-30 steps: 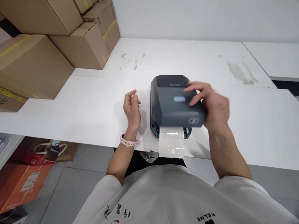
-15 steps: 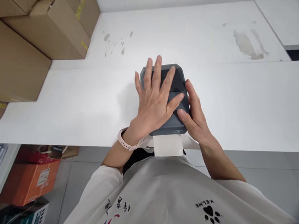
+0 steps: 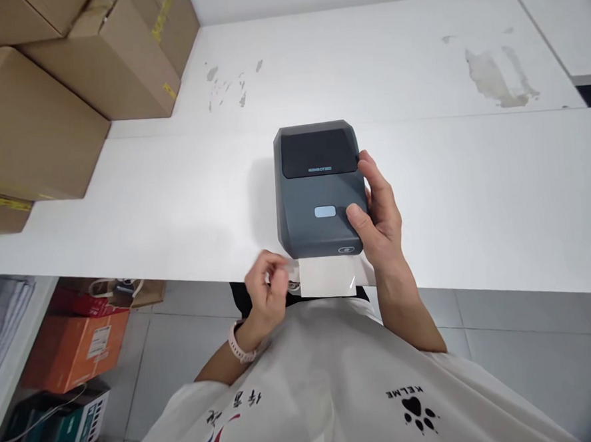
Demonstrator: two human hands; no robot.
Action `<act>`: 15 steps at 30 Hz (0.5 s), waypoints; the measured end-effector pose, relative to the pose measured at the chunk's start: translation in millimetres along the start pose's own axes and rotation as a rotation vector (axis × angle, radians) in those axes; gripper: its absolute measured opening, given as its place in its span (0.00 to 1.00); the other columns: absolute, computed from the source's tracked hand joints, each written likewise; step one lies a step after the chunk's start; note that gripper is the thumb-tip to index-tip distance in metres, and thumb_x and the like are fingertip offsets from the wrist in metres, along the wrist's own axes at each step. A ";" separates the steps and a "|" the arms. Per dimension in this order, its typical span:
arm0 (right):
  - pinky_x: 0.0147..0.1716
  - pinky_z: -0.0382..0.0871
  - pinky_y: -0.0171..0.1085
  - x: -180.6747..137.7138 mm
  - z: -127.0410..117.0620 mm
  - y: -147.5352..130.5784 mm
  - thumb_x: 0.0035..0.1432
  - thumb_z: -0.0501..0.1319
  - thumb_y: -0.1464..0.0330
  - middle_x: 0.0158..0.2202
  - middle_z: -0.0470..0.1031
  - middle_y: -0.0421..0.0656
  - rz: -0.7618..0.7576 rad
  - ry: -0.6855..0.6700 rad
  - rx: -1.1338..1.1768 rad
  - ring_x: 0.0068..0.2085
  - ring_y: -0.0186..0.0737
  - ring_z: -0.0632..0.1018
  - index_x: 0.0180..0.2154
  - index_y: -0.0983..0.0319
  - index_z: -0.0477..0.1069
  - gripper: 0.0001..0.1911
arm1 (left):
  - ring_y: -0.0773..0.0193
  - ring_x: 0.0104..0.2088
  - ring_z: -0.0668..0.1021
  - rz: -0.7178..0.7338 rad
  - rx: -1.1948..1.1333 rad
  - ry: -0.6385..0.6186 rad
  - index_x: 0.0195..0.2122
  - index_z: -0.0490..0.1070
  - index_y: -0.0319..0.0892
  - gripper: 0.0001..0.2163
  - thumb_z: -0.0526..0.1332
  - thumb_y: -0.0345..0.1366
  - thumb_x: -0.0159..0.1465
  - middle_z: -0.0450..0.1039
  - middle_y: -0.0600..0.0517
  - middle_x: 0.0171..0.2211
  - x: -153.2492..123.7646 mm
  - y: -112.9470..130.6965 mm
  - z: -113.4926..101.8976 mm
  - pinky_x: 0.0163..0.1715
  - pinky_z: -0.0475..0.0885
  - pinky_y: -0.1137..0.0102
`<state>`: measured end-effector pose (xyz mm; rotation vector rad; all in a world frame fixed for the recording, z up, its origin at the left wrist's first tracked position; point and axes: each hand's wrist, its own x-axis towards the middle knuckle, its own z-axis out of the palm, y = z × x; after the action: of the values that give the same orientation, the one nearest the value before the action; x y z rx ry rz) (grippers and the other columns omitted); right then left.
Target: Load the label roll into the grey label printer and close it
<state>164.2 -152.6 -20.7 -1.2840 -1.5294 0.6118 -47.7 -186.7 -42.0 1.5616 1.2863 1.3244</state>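
A dark grey label printer [image 3: 321, 193] with a black top window and a pale button sits at the front of the white table. A strip of white label paper [image 3: 327, 277] hangs from its near end, over the table's front edge. My right hand [image 3: 382, 212] grips the printer's right side, thumb on top and fingers along the side. My left hand [image 3: 268, 286], with a pink wristband, is closed just left of the paper. Its fingers are curled and slightly blurred, and what lies at the fingertips cannot be made out.
Brown cardboard boxes [image 3: 34, 123] are stacked on the table's left end. Below to the left are an orange box [image 3: 77, 344], a teal box [image 3: 63, 432] and a paper bag [image 3: 147, 293]. The white table [image 3: 475, 203] has worn patches towards the back.
My left hand has lifted off the printer's top and moved down and left beside the paper, its fingers now curled. My right hand keeps its grip on the printer.
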 end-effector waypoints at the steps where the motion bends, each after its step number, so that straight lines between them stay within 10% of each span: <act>1: 0.70 0.62 0.60 -0.3 0.1 -0.2 0.73 0.48 0.55 0.78 0.44 0.37 -0.007 0.001 -0.007 0.77 0.51 0.53 0.72 0.42 0.45 0.30 | 0.68 0.23 0.67 -0.179 -0.047 -0.208 0.28 0.71 0.43 0.20 0.56 0.52 0.70 0.66 0.55 0.23 -10.5 2.2 -2.6 0.25 0.62 0.69; 5: 0.70 0.60 0.61 -0.4 -1.3 0.4 0.73 0.48 0.57 0.78 0.45 0.37 -0.045 0.006 -0.086 0.77 0.53 0.52 0.69 0.43 0.53 0.25 | 0.72 0.17 0.65 -0.717 -0.319 -0.763 0.20 0.70 0.40 0.28 0.55 0.59 0.67 0.67 0.53 0.18 -12.6 20.7 1.2 0.20 0.56 0.71; 12: 0.72 0.37 0.70 0.8 -15.1 -3.5 0.73 0.50 0.56 0.76 0.52 0.29 -0.235 -0.036 -0.474 0.78 0.63 0.44 0.50 0.47 0.77 0.17 | 0.71 0.18 0.65 -0.704 -0.332 -0.751 0.21 0.74 0.40 0.26 0.60 0.57 0.65 0.66 0.54 0.16 -3.0 32.4 5.5 0.19 0.56 0.72; 15: 0.71 0.28 0.71 1.5 -18.7 -6.3 0.72 0.53 0.53 0.73 0.61 0.30 -0.292 -0.047 -0.589 0.77 0.64 0.47 0.50 0.45 0.77 0.16 | 0.71 0.18 0.64 -0.538 -0.261 -0.545 0.16 0.68 0.42 0.26 0.60 0.52 0.68 0.62 0.55 0.15 -7.9 28.1 0.5 0.20 0.59 0.71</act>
<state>178.7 -157.2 -7.9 -1.4333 -1.9748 -0.0085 -40.4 -201.5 -17.9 1.1642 1.0296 0.6343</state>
